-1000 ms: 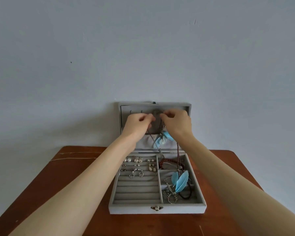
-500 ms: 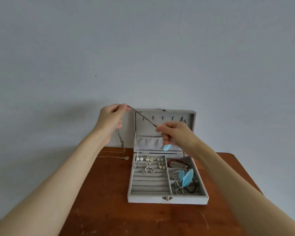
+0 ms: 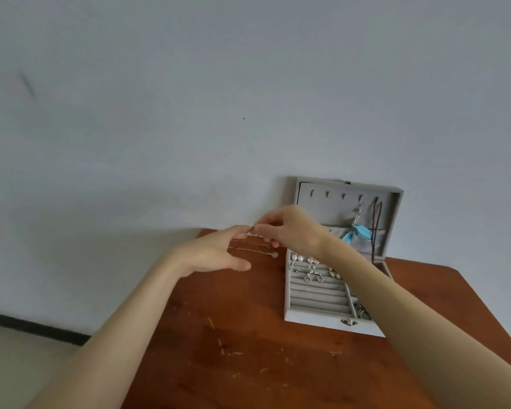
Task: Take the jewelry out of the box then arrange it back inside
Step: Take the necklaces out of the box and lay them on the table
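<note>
A grey jewelry box point(image 3: 316, 318) stands open on the wooden table point(image 3: 248, 349), its lid point(image 3: 396, 208) leaning on the wall. Both hands hover over the table's back left corner, left of the box. My right hand point(image 3: 292, 228) pinches a thin dark necklace point(image 3: 250, 231) by its end. My left hand point(image 3: 216, 255) meets it with straight fingertips touching the same chain. Below them a silver chain with a pearl point(image 3: 274, 254) lies on the table. A blue feather piece point(image 3: 356, 233) and a dark bead strand point(image 3: 376, 228) hang in the lid. Earrings and rings point(image 3: 310, 268) sit in the box's slots.
The pale wall point(image 3: 189, 113) rises right behind the table. The table's left edge drops off to a floor with a dark baseboard point(image 3: 33, 327). My right forearm crosses over the box's right compartment and hides most of it.
Both hands have carried the thin necklace away from the lid and down to the left of the box, drawing together over the table. The view has swung left.
</note>
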Demonstrator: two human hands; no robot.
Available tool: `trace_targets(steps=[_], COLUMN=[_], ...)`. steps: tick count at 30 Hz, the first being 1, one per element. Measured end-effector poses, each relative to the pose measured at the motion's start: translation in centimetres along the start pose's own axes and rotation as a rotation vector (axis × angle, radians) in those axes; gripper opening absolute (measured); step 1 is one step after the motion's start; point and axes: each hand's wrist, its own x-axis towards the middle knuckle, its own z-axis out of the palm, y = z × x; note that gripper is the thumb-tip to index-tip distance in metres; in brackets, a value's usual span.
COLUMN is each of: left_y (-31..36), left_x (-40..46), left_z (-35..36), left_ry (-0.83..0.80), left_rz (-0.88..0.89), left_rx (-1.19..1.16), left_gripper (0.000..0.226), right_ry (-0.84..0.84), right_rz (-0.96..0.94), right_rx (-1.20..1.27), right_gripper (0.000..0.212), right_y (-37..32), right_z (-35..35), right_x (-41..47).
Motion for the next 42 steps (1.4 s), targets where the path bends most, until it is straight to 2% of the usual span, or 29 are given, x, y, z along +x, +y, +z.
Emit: trace_targets(steps=[1,4,5,7,10,12,17,20,21,28,32,36,38,42], left_y=[0.0,-0.6,-1.2,-2.7,-5.1,-6.6,-10.3,-11.8,-12.1,-13.6,-13.7,-12.5,-11.3,-8.0], left_x=[0.0,-0.5,-0.6,-0.6,0.0,1.0,3.7,5.4,5.9,7.4,7.3,7.0,6.6,5.5], left_z=[0.2,0.3,0.0,-0.9,-2.0,-2.5,-2.5,-1.3,-0.9,0.0,0.3,0.5,0.9,2.7], left_ry=[-0.023,-0.021,0.000,0.085,0.286,0.382,0.478,0.496,0.501,0.630,0.717,0.708,0.721,0.759], left_rz=[0.039,0.118,0.125,0.135,0.084,0.027,-0.166,-0.304,-0.331,-0.410,-0.391,-0.384,-0.309,-0.014], left_rx=[-0.121,-0.417,-0.485,-0.544,-0.387,-0.288,-0.125,-0.010,0.027,0.282,0.351,0.428,0.385,0.192], left_gripper=[0.066,0.024,0.018,0.021,0.018,0.015,0.019,0.031,0.034,0.028,0.032,0.031,0.027,0.019], right_ry=[0.020,0.086,0.108,0.138,0.174,0.179,0.136,0.056,0.040,0.017,0.036,0.070,0.100,0.216], right_rz=[-0.030,-0.039,-0.013,0.075,0.201,0.239,0.266,0.190,0.182,0.178,0.142,0.108,0.086,0.044], right_rx=[-0.031,0.013,0.051,0.130,0.236,0.209,-0.088,-0.498,-0.568,-0.810,-0.848,-0.807,-0.710,-0.427], right_gripper=[0.015,0.012,0.013,0.014,0.016,0.017,0.010,0.016,0.019,0.020,0.016,0.018,0.020,0.020], right_y=[-0.4,-0.1,0.4,1.8,4.4,5.9,8.5,9.5,9.7,10.5,10.6,10.5,10.1,9.2], right_z=[0.2,0.3,0.2,0.1,0.7,1.7,4.3,5.2,5.4,6.1,6.3,6.1,5.8,4.2], right_x=[0.3,0.9,1.1,1.4,2.0,2.6,4.5,5.6,5.9,7.1,7.1,6.7,6.0,2.9])
